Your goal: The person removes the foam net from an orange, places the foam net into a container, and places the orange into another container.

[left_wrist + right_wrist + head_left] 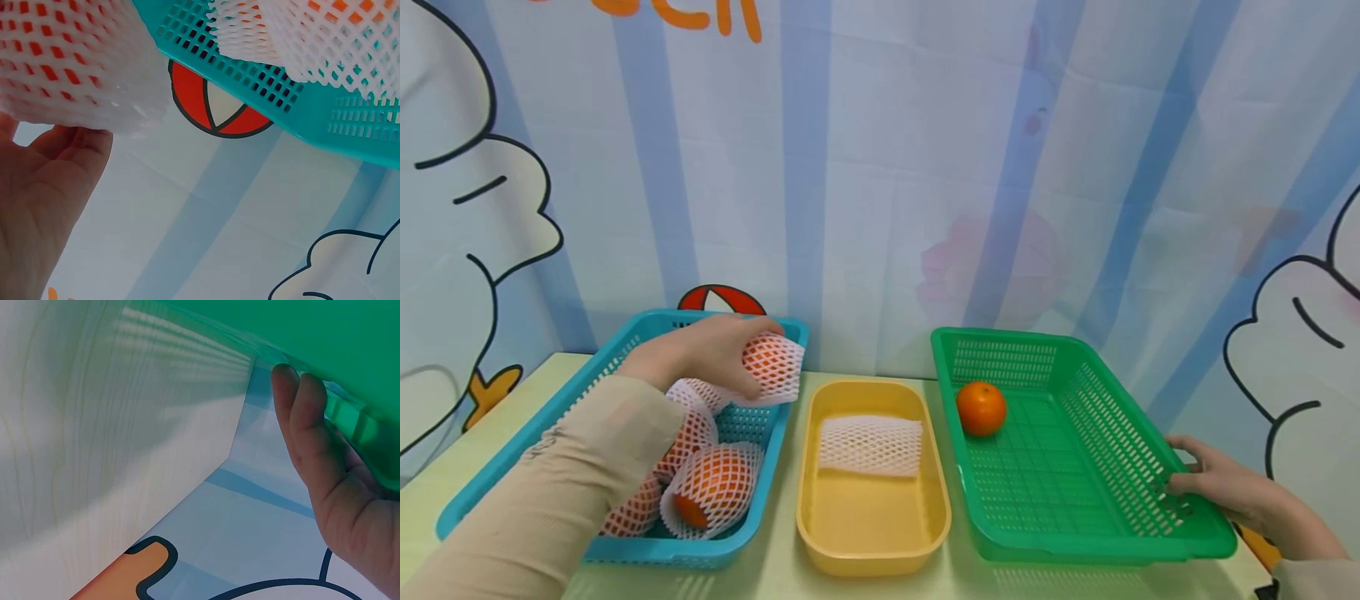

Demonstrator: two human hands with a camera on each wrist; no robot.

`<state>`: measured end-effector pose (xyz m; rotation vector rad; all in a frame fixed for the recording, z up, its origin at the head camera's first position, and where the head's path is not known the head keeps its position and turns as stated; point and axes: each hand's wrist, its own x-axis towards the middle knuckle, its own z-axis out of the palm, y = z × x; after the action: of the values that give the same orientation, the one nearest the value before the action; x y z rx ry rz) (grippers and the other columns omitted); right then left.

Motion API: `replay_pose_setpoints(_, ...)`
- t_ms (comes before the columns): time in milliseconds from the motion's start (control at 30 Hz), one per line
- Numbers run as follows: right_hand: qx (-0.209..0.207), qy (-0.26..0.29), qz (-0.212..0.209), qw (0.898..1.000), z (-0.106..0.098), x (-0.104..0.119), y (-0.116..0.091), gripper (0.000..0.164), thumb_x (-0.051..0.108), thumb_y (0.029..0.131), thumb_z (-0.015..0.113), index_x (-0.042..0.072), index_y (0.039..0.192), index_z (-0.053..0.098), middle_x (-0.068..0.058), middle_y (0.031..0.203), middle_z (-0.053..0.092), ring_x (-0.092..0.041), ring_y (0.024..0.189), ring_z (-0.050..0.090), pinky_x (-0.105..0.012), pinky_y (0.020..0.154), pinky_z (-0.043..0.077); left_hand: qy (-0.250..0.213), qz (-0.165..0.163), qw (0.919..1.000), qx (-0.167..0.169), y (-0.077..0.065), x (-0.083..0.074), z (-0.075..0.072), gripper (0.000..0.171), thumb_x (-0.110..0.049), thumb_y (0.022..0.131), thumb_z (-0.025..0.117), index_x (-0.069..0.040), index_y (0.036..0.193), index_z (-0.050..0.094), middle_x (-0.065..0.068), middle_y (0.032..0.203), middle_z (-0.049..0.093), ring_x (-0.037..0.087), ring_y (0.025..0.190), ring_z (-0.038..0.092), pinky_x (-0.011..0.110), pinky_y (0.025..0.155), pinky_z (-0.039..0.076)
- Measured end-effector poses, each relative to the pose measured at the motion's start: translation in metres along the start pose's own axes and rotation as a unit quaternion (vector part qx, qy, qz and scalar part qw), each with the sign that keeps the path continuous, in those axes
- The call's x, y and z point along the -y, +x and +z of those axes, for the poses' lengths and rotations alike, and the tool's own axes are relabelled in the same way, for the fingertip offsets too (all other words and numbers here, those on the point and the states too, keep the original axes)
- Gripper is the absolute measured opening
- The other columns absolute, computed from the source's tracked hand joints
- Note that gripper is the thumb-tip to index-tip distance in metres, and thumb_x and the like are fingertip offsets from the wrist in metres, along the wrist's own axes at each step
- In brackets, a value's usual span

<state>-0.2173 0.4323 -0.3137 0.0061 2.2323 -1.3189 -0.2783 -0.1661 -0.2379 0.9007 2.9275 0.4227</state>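
Observation:
My left hand [718, 350] grips an orange in a white foam net [772, 367] above the far right corner of the blue basket [748, 546]. In the left wrist view, fingers [87, 147] press against the netted fruit. Several more netted oranges [718, 487] lie in that basket, partly behind my sleeve. My right hand [1221, 483] holds the right rim of the green basket [1075, 546]; in the right wrist view its fingers [309, 412] lie along the outer side. One bare orange [981, 409] sits at the left of the green basket.
Between the baskets stands a yellow tray [872, 525] with an unfilled white foam net [870, 446] lying in it. All stand on a pale wood-grain table [81, 456]. A striped cartoon curtain [880, 183] hangs right behind.

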Motion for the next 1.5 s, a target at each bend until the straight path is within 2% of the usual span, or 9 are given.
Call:
replay_pose_setpoints(300,0.003,0.001,-0.004,1.0,0.0,-0.001,0.0,0.075,0.002,0.092,0.041,-0.016,0.134,-0.018,-0.017,0.103,0.058,-0.034,0.086,0.064,-0.045,0.071,0.052,-0.01,0.002,0.9999,0.004,0.006,-0.011,0.0,0.062,-0.018,0.072,0.068,-0.011,0.13,0.047,0.006,0.105,0.056,0.02,0.086,0.051,0.031,0.066,0.046)
replay_pose_setpoints(633,0.019,0.01,-0.007,1.0,-0.001,0.0,-0.002,0.076,0.001,0.092,0.042,-0.016,0.133,-0.02,-0.016,0.103,0.058,-0.034,0.087,0.064,-0.045,0.072,0.052,-0.011,0.011,0.9999,0.008,0.014,-0.019,0.003,0.058,-0.018,0.071,0.07,-0.01,0.125,0.049,0.004,0.1,0.058,0.019,0.081,0.051,0.032,0.068,0.046)
replay_pose_setpoints(833,0.009,0.003,0.002,1.0,0.0,0.002,-0.003,0.079,0.0,0.09,0.045,-0.017,0.133,-0.019,-0.016,0.103,0.058,-0.034,0.087,0.064,-0.046,0.073,0.052,-0.015,0.021,0.9997,0.005,0.017,-0.023,0.005,0.06,-0.017,0.072,0.069,-0.01,0.127,0.048,0.004,0.1,0.059,0.019,0.08,0.052,0.03,0.066,0.046)
replay_pose_setpoints(1133,0.007,-0.003,0.0,1.0,-0.002,0.002,-0.001,0.083,0.005,0.091,0.05,-0.019,0.133,-0.017,-0.016,0.103,0.058,-0.033,0.088,0.064,-0.045,0.075,0.052,-0.035,0.007,0.9992,0.015,0.021,-0.029,0.007,0.06,-0.019,0.073,0.07,-0.013,0.129,0.047,0.003,0.104,0.058,0.02,0.085,0.052,0.031,0.069,0.047)
replay_pose_setpoints(1500,-0.023,-0.048,0.016,0.998,-0.009,0.013,-0.003,0.077,0.015,0.094,0.049,-0.018,0.138,-0.005,-0.029,0.116,0.049,-0.034,0.098,0.058,-0.052,0.082,0.047,-0.037,0.003,0.9991,0.02,0.025,-0.032,0.009,0.061,-0.019,0.073,0.068,-0.016,0.129,0.047,0.004,0.104,0.057,0.02,0.085,0.052,0.031,0.068,0.047)
